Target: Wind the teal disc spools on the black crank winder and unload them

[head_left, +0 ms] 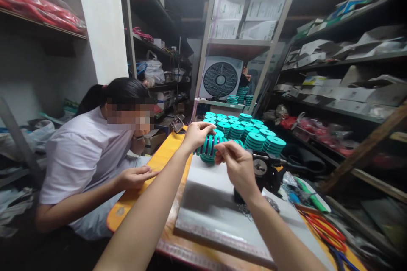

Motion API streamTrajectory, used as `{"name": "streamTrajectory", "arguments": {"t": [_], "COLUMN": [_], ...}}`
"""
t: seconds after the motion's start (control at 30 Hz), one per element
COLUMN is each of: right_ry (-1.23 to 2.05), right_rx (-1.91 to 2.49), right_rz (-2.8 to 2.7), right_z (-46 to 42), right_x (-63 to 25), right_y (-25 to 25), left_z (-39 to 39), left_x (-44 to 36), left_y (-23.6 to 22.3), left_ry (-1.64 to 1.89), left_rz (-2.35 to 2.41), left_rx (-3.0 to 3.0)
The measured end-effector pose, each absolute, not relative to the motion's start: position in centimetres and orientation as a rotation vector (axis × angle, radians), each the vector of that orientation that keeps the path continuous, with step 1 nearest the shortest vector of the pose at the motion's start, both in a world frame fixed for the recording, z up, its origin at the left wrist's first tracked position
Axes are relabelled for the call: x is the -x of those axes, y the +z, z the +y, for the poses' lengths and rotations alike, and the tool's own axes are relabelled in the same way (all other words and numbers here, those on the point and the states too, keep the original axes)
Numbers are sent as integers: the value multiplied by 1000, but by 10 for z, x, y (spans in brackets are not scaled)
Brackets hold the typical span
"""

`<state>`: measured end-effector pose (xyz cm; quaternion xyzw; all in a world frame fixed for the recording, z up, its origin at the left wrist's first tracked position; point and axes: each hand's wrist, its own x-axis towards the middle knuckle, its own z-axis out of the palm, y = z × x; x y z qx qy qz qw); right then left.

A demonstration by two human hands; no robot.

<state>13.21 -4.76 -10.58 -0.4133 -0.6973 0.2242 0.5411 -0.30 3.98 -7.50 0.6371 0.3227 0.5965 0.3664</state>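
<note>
My left hand (200, 134) is closed on a row of ribbed teal spools (208, 147) held sideways above the grey board, with dark purple line showing in the grooves. On the right end of that row, my right hand (239, 165) has thumb and fingers pinched together. What sits in the pinch is too small to make out. Stacks of teal spools (256, 140) stand just beyond both hands. A black machine with a round metal dial (260, 167) is right of my right hand. Small metal pieces (244, 210) lie below it on the board (210, 203).
A person in a white shirt (76, 156) sits at left, one hand on the yellow tabletop (159, 158). Red-handled scissors (327, 230) and a tray (313, 194) lie at right. Behind stand a box fan (221, 78) and shelves with white boxes (260, 8).
</note>
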Motion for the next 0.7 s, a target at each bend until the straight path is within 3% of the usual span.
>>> {"name": "streamTrajectory", "arguments": {"t": [0.2, 0.53, 0.7], "right_ry": [169, -42, -178], "right_rx": [1100, 996, 1023], "right_rz": [-1767, -2004, -1827], "right_z": [-52, -77, -88], "right_x": [-121, -133, -155], "right_y": [-145, -138, -113], "left_z": [40, 39, 41], "left_x": [3, 3, 3], "left_y": [-77, -76, -79], "left_ry": [1561, 1584, 1622], "left_rz": [824, 749, 672], "left_rx": [-1655, -1608, -1584]}}
